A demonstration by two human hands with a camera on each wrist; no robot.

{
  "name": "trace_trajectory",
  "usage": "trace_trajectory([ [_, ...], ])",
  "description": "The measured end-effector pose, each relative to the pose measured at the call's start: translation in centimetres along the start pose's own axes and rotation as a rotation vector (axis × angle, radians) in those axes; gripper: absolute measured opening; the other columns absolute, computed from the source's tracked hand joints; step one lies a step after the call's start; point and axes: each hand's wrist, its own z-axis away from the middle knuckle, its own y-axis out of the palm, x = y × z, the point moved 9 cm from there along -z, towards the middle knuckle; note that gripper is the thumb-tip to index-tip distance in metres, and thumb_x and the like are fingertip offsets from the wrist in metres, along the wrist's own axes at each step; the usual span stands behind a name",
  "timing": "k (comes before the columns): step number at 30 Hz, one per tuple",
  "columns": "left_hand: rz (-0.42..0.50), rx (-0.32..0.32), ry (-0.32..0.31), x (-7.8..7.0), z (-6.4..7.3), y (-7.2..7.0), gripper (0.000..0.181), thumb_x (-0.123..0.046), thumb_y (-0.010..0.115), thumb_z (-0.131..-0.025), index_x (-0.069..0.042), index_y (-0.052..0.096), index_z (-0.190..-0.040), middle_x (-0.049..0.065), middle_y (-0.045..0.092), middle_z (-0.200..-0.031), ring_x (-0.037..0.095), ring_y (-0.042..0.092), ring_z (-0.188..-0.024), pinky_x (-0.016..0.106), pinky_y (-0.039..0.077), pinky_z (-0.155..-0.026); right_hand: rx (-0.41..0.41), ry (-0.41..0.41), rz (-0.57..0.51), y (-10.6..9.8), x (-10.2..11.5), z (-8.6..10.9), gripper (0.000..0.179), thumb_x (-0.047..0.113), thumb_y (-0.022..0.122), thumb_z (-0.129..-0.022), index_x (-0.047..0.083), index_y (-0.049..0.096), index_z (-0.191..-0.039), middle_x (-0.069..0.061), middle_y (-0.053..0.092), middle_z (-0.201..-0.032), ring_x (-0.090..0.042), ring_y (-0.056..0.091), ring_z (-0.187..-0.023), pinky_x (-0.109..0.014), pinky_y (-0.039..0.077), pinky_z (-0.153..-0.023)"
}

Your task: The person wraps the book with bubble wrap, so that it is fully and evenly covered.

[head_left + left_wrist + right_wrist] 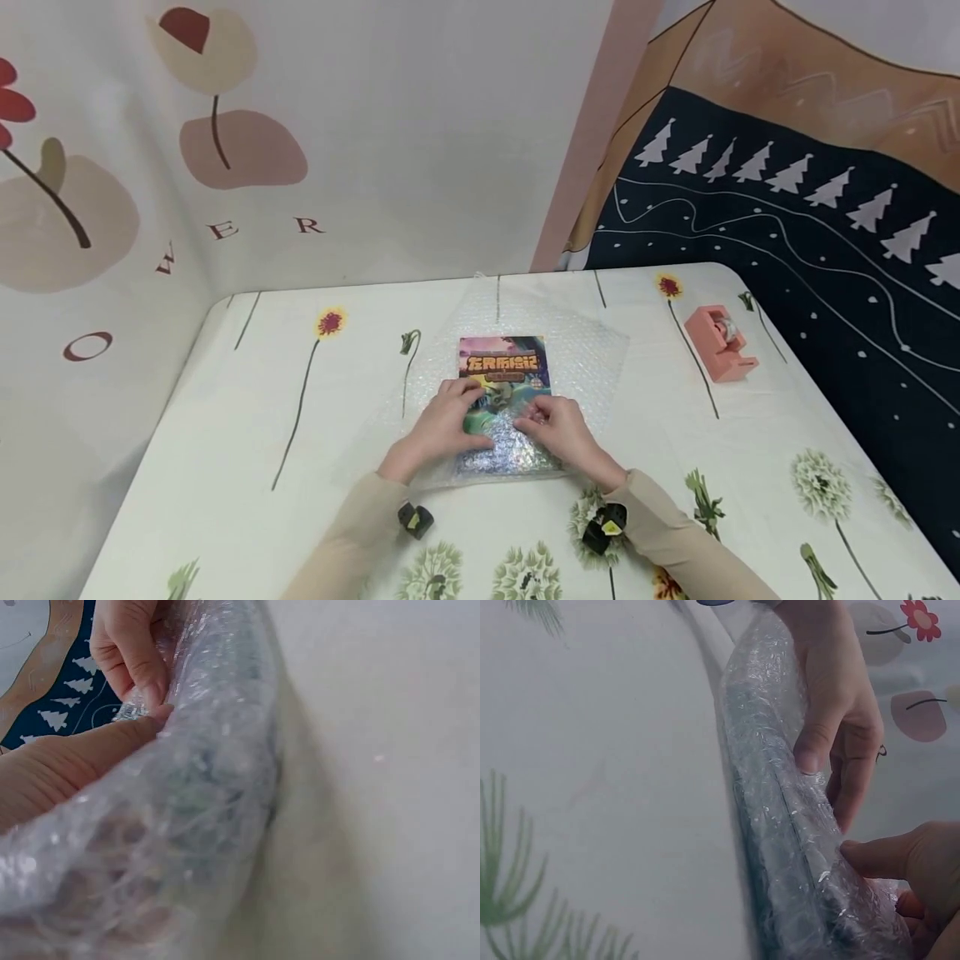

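Observation:
A book with a colourful cover (504, 364) lies on a sheet of bubble wrap (588, 354), whose near part is folded up over the book's lower half. My left hand (442, 419) rests on the book's left side, thumb on the folded wrap and fingers spread over the cover. With my right hand (558, 429) I pinch the edge of the fold on the right side. Close up in the left wrist view, the clear wrap (202, 787) bulges along the near fold. The right wrist view shows my left hand (840, 697) and my right hand (930, 877) at the same fold.
A pink tape dispenser (720, 343) with a roll of tape stands at the right of the table. Flower-print cloth (225, 433) covers the table. Printed curtains (420, 150) hang behind it and along the sides.

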Motion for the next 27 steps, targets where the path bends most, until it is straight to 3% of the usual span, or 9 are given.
trace_trajectory([
  [10, -0.049, -0.034, 0.015, 0.4, -0.1, 0.4, 0.080, -0.037, 0.083, -0.067, 0.006, 0.052, -0.128, 0.016, 0.045, -0.136, 0.033, 0.040, -0.121, 0.047, 0.037, -0.098, 0.063, 0.053, -0.044, -0.2, -0.3, -0.5, 0.013, 0.011, 0.069, -0.084, 0.004, 0.061, -0.078, 0.002, 0.058, -0.064, -0.004, 0.049, -0.053, -0.021, 0.045, -0.048],
  [14, -0.052, -0.037, -0.001, 0.7, -0.2, 0.3, 0.082, -0.038, 0.083, -0.066, 0.006, 0.052, -0.128, 0.014, 0.045, -0.135, 0.032, 0.040, -0.121, 0.046, 0.038, -0.097, 0.081, 0.017, -0.002, -1.0, 0.4, -1.5, 0.010, 0.010, 0.068, -0.085, 0.002, 0.062, -0.085, -0.001, 0.062, -0.072, -0.008, 0.055, -0.061, -0.022, 0.048, -0.055],
  [21, -0.069, -0.037, -0.008, 0.7, -0.2, 0.2, 0.083, -0.038, 0.084, -0.065, 0.005, 0.052, -0.128, 0.013, 0.045, -0.134, 0.031, 0.040, -0.120, 0.045, 0.039, -0.096, 0.086, -0.035, 0.071, -2.6, 1.9, -5.6, 0.012, 0.012, 0.066, -0.087, 0.001, 0.063, -0.091, -0.006, 0.064, -0.079, -0.014, 0.058, -0.067, -0.025, 0.049, -0.060],
  [27, -0.063, -0.036, -0.009, 0.6, -0.2, 0.2, 0.084, -0.038, 0.084, -0.065, 0.004, 0.051, -0.129, 0.013, 0.045, -0.134, 0.031, 0.040, -0.119, 0.045, 0.040, -0.095, 0.043, 0.030, 0.090, -3.4, 0.4, -10.4, 0.020, 0.011, 0.065, -0.088, -0.006, 0.063, -0.098, -0.015, 0.065, -0.086, -0.025, 0.061, -0.077, -0.035, 0.051, -0.068],
])
